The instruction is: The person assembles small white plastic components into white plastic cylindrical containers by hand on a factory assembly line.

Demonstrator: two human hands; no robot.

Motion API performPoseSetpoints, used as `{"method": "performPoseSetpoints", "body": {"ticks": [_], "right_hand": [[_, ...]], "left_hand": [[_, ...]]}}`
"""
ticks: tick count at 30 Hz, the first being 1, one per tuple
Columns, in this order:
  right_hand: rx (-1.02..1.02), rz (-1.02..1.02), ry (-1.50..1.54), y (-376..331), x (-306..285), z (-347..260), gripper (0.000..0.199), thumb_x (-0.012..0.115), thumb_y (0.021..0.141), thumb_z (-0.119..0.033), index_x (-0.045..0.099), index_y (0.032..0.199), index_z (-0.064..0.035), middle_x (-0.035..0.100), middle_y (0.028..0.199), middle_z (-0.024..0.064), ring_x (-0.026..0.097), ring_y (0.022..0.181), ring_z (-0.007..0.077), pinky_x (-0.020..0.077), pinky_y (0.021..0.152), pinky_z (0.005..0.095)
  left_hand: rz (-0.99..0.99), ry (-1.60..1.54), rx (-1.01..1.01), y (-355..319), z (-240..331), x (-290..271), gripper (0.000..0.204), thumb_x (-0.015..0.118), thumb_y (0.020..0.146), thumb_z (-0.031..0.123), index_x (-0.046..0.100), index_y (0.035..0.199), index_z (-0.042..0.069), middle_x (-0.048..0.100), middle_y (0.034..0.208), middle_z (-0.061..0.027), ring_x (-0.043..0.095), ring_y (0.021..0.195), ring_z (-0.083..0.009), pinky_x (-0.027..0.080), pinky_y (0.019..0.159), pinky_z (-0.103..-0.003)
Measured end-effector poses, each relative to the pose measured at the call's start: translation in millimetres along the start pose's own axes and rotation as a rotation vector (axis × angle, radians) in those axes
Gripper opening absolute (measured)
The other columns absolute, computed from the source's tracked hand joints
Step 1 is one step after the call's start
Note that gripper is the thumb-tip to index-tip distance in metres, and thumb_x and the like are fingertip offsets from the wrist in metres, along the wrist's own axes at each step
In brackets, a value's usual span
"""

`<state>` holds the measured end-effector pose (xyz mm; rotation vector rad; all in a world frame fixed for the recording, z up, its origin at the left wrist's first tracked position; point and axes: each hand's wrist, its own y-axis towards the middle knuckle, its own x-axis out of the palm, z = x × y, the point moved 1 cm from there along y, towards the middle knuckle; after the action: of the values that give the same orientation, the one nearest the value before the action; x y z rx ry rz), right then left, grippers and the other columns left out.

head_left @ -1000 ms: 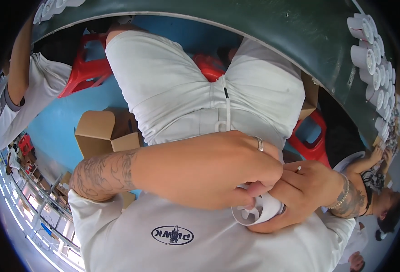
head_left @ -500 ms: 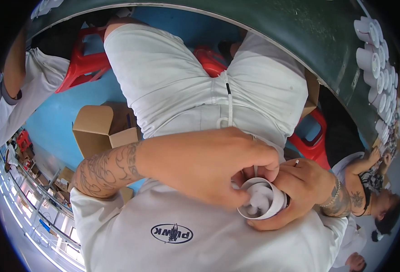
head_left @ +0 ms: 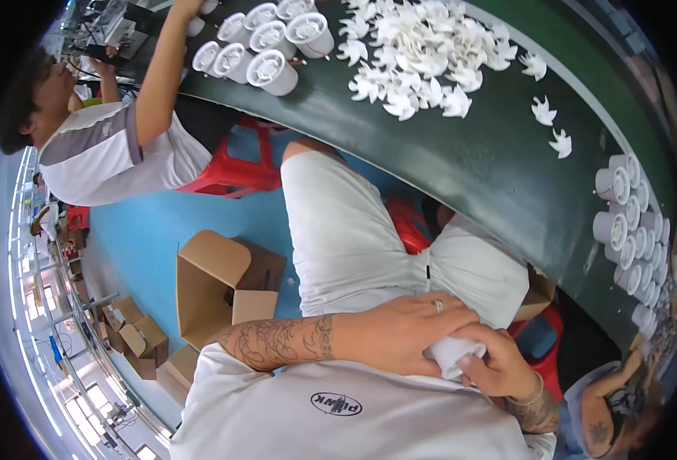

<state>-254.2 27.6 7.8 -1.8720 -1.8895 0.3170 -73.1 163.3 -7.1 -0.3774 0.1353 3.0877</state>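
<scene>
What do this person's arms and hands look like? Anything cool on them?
The left arm has a short white sleeve and dark, curly tattoos. The left hand wears a shiny ring. The right hand has a thin, light-coloured bracelet at its wrist, and more dark tattoos show on that forearm. Neither hand wears a glove.

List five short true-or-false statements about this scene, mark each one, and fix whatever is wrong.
1. The right hand grips a white cup-shaped part, with the left hand against it. True.
2. The bracelet is on the left wrist. False: the bracelet is on the right wrist.
3. White bladed pieces lie on the dark green table. True.
4. The large open cardboard box stands on the table. False: the box is on the blue floor.
5. The co-worker at left sits on a red stool. True.
</scene>
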Motion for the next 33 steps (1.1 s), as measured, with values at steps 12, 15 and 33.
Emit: {"method": "performPoseSetpoints", "body": {"ticks": [12, 15, 33], "right_hand": [[-0.423, 1.268, -0.876, 50, -96, -41, 0.036, 0.063, 0.086, -0.004, 0.059, 0.122, 0.0004, 0.062, 0.116, 0.0179, 0.06, 0.102, 0.03, 0.0502, 0.081, 0.0344], [-0.386, 1.449, -1.137, 40, -119, -49, 0.031, 0.064, 0.086, -0.003, 0.062, 0.117, 0.0004, 0.061, 0.116, 0.0171, 0.058, 0.104, 0.0331, 0.0463, 0.09, 0.0381], [-0.108, 1.324, -1.513, 48, -128, -43, 0.048, 0.073, 0.081, -0.018, 0.057, 0.122, -0.0003, 0.056, 0.131, 0.0189, 0.052, 0.121, 0.0381, 0.0403, 0.1, 0.048]], "left_hand": [[1.308, 0.548, -0.189, -8, -88, -148, 0.046, 0.073, 0.084, 0.009, 0.049, 0.121, -0.003, 0.059, 0.11, -0.0155, 0.059, 0.1, -0.027, 0.047, 0.09, -0.038], [1.089, 0.978, -0.252, -1, -103, -173, 0.035, 0.07, 0.088, 0.017, 0.057, 0.111, -0.005, 0.059, 0.111, -0.0185, 0.056, 0.103, -0.0316, 0.044, 0.092, -0.041], [0.692, 1.354, 0.015, 124, -60, -103, 0.038, 0.071, 0.079, 0.021, 0.065, 0.115, 0.011, 0.064, 0.114, -0.0005, 0.054, 0.109, -0.019, 0.032, 0.093, -0.047]]}}
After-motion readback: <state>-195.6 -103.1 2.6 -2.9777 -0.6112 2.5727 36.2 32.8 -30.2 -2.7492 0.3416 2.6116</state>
